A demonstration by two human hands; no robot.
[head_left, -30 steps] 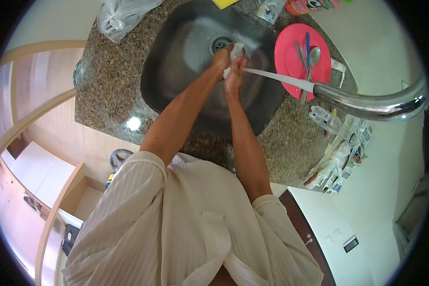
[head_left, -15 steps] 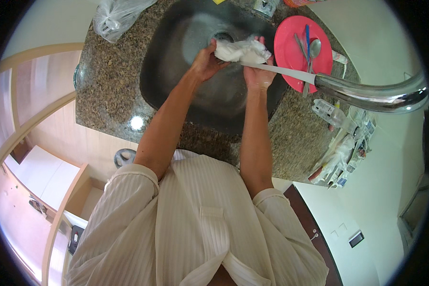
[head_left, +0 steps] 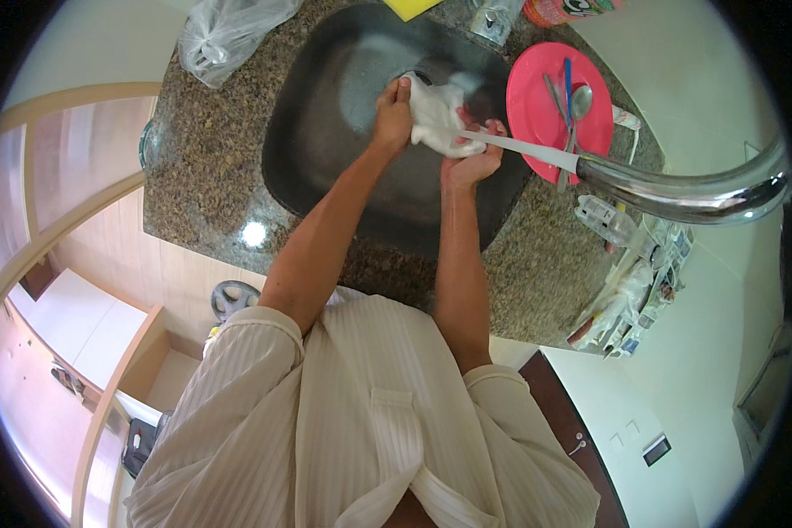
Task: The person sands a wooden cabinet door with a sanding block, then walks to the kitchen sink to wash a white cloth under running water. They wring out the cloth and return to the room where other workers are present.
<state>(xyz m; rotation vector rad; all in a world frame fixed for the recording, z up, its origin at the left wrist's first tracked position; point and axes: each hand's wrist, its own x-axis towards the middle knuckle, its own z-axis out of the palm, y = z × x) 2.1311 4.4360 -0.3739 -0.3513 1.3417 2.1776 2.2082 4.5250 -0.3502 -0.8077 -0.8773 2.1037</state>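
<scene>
A wet, bunched white cloth is held between my hands over the dark sink. On its left edge, my left hand pinches it between thumb and fingers. My right hand has its fingers curled round the cloth's right end, palm turned up. From the chrome faucet, which reaches in from the right, a white stream of water runs onto the cloth. Part of the drain shows behind the cloth.
Right of the sink lies a pink plate with a spoon and other cutlery. A clear plastic bottle lies nearer me. At the far left sits a clear plastic bag; a yellow cloth or sponge is at the back edge.
The cloth has gone from stretched sideways to hanging in a lower bunch. My right hand has moved slightly nearer me and its fingers have curled in. The view has shifted slightly.
</scene>
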